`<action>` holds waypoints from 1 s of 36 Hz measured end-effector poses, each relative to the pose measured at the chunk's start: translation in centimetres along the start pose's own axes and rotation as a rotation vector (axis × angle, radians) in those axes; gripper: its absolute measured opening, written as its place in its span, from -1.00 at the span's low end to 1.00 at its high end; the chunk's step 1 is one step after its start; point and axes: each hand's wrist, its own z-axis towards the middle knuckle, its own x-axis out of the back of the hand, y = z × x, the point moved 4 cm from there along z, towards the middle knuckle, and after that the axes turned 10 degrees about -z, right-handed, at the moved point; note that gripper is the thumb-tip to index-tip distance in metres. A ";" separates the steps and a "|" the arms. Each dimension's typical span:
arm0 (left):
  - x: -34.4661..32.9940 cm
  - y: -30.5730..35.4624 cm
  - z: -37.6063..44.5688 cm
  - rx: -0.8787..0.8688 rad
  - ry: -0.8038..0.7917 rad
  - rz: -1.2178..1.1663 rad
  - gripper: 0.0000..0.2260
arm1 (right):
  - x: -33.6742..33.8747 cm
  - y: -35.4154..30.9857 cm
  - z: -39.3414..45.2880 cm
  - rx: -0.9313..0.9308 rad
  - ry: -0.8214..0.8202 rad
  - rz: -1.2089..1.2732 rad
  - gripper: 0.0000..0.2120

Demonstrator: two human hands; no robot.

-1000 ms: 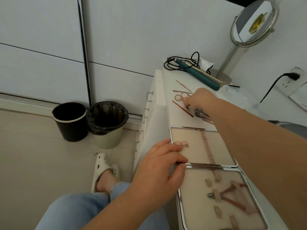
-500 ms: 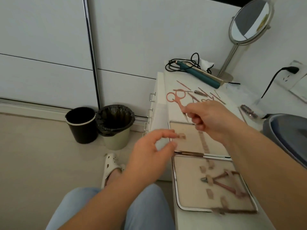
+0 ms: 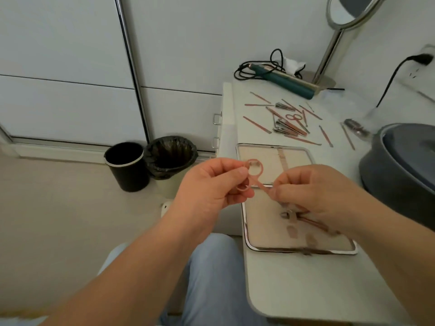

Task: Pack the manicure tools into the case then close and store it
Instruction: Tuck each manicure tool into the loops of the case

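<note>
Case [image 3: 297, 247] lies open on the white table [image 3: 306, 285], one pair of nippers [image 3: 306, 220] already strapped in. Above its hinge, left hand [image 3: 209, 187] pinches the scissors' [image 3: 253, 175] rose-gold loops while right hand [image 3: 313, 191] pinches the blades. Packing is under way; next, they likely slide under a strap. Loose tools [image 3: 289, 121] wait beyond.

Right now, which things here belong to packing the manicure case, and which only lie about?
For the job: pink scissors held by left hand and right hand; open case; loose tools.

Lying about: hair iron; mirror; two bins.
</note>
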 end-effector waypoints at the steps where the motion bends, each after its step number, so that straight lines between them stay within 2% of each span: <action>1: 0.0 -0.1 -0.1 -0.004 0.008 -0.014 -0.94 | 0.2 0.2 -0.1 0.009 0.034 -0.002 -0.84; 6: -0.4 -1.0 -0.8 0.017 0.032 -0.027 -0.93 | 0.6 1.5 -1.0 0.036 0.123 0.123 -0.98; 8: -0.4 -1.1 -0.7 -0.032 0.037 0.064 -0.86 | 0.8 1.9 -1.2 0.046 0.150 0.167 -0.94; 11: -0.5 -0.9 -0.7 -0.215 0.029 0.399 -0.76 | 1.2 2.5 -1.2 0.042 0.182 0.203 -0.90; 13: -0.7 -0.5 -0.7 -0.313 0.013 0.662 -0.79 | 1.4 2.9 -1.1 0.032 0.183 0.217 -0.89; 19: -1.9 0.4 -0.5 -0.311 -0.071 1.095 -0.89 | 1.7 3.7 -0.7 0.062 0.187 0.088 -0.90; 22: -2.0 1.1 -0.4 -0.302 -0.064 1.139 -0.91 | 2.0 4.3 -0.4 0.096 0.253 -0.087 -0.94; 25: -1.6 1.9 -0.2 -0.276 -0.056 1.177 -0.92 | 2.5 5.1 -0.5 0.107 0.323 -0.104 -0.96; 29: -0.5 2.5 0.0 -0.206 -0.038 1.179 -0.84 | 2.6 6.1 -0.6 0.139 0.440 -0.164 -0.96; 31: -0.1 2.5 -0.1 -0.178 -0.026 1.197 -0.83 | 2.2 6.2 -0.4 0.171 0.448 -0.203 -0.93; 36: 0.0 2.0 -0.1 -0.121 -0.033 1.232 -0.93 | 1.9 6.3 -0.1 0.188 0.434 -0.228 -0.89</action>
